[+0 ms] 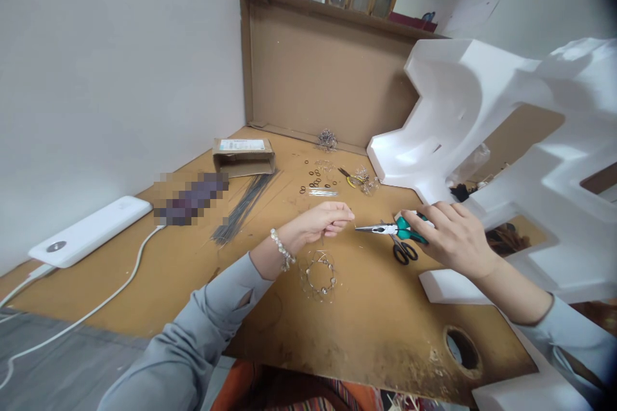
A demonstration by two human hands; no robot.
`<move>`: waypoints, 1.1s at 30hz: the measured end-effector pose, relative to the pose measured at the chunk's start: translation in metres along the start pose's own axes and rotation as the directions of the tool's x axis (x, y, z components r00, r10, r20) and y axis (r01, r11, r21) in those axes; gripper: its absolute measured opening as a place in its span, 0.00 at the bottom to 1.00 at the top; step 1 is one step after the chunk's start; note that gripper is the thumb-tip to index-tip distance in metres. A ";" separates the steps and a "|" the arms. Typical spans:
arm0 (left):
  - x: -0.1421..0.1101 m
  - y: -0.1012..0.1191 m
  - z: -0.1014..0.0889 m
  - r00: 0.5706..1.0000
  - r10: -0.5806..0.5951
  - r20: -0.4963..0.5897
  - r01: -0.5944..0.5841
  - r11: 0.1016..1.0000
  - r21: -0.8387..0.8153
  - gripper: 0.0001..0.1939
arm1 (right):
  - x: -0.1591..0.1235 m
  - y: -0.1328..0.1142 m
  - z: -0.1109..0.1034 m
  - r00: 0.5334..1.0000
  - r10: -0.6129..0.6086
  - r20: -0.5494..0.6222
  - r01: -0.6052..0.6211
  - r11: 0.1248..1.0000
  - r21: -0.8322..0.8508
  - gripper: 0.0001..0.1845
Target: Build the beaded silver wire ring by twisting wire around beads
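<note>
My left hand is closed in a pinch on a thin piece of wire, whose short end shows at the fingertips. In my right hand are long-nose pliers with green handles, held level. Their jaw tips are close to the wire end; whether they touch it I cannot tell. Below my left hand a ring-shaped wire piece with beads lies on the table. Black-handled scissors rest beneath the pliers, their blades partly hidden.
Long grey wires lie by a small cardboard box. Dark rings, short silver rods, yellow-handled pliers and tangled wire are farther back. White foam stands right; a white power bank with cables lies left.
</note>
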State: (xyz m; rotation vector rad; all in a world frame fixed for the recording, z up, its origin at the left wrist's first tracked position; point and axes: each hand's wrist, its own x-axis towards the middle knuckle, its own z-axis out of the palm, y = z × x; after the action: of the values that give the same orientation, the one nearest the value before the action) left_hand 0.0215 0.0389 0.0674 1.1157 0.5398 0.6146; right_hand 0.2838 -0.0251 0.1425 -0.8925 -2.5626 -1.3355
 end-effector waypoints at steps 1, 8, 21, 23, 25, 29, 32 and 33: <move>0.000 -0.001 0.001 1.000 0.017 -0.013 -0.016 0.999 0.029 0.09 | 0.001 0.000 -0.001 1.000 0.001 0.021 -0.001 1.000 0.022 0.13; -0.008 -0.006 0.018 0.919 0.393 -0.046 -0.303 0.775 0.555 0.08 | 0.006 0.003 -0.011 0.905 0.064 0.422 -0.233 0.902 0.363 0.13; -0.016 0.013 0.005 0.994 0.084 0.066 -0.106 0.812 0.574 0.13 | 0.000 0.015 -0.026 0.783 0.143 0.605 -0.369 0.890 0.267 0.23; -0.016 0.014 0.005 0.993 0.097 0.071 -0.119 0.821 0.559 0.13 | -0.001 0.015 -0.026 0.789 0.151 0.596 -0.365 0.895 0.257 0.22; -0.015 0.012 0.004 0.992 0.098 0.075 -0.123 0.838 0.531 0.14 | -0.001 0.014 -0.025 0.800 0.169 0.575 -0.363 0.901 0.240 0.22; -0.012 0.008 0.002 0.995 0.080 0.057 -0.098 0.852 0.515 0.15 | -0.002 0.013 -0.022 0.823 0.224 0.523 -0.368 0.910 0.189 0.20; -0.011 0.006 0.002 0.996 0.075 0.055 -0.092 0.856 0.509 0.15 | -0.002 0.012 -0.021 0.832 0.254 0.493 -0.376 0.912 0.163 0.19; -0.011 0.005 0.003 0.996 0.070 0.058 -0.089 0.860 0.503 0.14 | -0.001 0.012 -0.021 0.832 0.263 0.488 -0.379 0.912 0.155 0.19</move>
State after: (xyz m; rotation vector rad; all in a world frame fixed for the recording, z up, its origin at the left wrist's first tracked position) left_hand 0.0150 0.0312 0.0742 1.6521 0.6452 0.5335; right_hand 0.2882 -0.0366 0.1631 -1.6648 -2.6347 -0.7524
